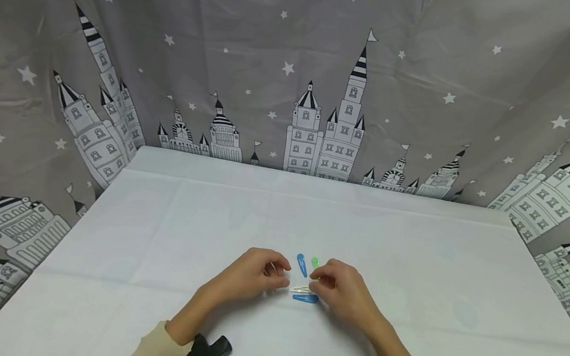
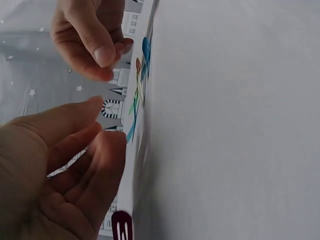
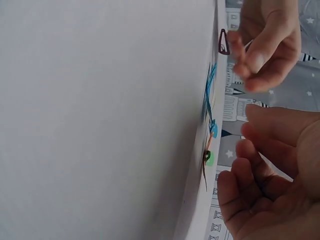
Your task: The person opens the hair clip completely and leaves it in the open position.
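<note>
Several snap hair clips lie on the white table between my hands. One blue clip (image 1: pixel 301 265) points away from me, with a green clip (image 1: pixel 315 262) beside it. Nearer to me a pale metallic clip (image 1: pixel 300 288) lies sideways just above another blue clip (image 1: pixel 305 298). My left hand (image 1: pixel 254 273) hovers left of them, fingers loosely bent and holding nothing. From the right, my right hand (image 1: pixel 344 289) hangs over the ends of the clips, its bent fingers holding nothing. A dark red clip (image 2: pixel 122 226) shows in both wrist views; the left hand hides it in the head view.
The white table (image 1: pixel 202 210) extends around the hands on all sides. Behind it hangs a grey curtain (image 1: pixel 256 36) printed with castles and stars. Black wrist straps (image 1: pixel 211 351) sit near both beige sleeves (image 1: pixel 158 349).
</note>
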Demonstrator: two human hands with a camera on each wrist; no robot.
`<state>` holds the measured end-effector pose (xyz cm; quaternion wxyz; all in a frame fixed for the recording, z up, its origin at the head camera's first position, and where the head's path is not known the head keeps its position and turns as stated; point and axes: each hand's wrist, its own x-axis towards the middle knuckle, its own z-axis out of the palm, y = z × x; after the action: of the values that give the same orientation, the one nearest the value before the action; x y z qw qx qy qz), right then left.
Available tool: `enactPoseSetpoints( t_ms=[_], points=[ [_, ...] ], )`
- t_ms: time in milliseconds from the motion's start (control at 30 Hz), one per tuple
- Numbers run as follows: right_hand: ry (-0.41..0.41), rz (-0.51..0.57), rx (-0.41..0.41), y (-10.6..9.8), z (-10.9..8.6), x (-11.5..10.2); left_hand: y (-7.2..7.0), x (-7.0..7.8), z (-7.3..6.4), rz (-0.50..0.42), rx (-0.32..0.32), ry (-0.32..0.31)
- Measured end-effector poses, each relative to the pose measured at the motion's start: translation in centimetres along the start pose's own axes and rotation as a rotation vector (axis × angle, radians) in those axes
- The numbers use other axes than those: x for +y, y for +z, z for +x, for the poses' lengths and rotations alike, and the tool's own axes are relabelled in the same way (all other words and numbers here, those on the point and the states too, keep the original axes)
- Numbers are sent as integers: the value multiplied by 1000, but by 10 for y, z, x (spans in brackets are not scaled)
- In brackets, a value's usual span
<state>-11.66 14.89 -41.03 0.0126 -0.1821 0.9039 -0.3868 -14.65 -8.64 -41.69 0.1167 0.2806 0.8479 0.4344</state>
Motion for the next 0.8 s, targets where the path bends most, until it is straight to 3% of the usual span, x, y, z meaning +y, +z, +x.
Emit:
enactPoseSetpoints(
  t_ms=[333, 800],
  points=[
    [-25, -10, -14, 7, -3, 4, 13, 0, 3, 47, -30, -34],
    [-20, -39, -28, 11, -4, 7, 24, -1, 2, 120, 7, 20]
  ],
)
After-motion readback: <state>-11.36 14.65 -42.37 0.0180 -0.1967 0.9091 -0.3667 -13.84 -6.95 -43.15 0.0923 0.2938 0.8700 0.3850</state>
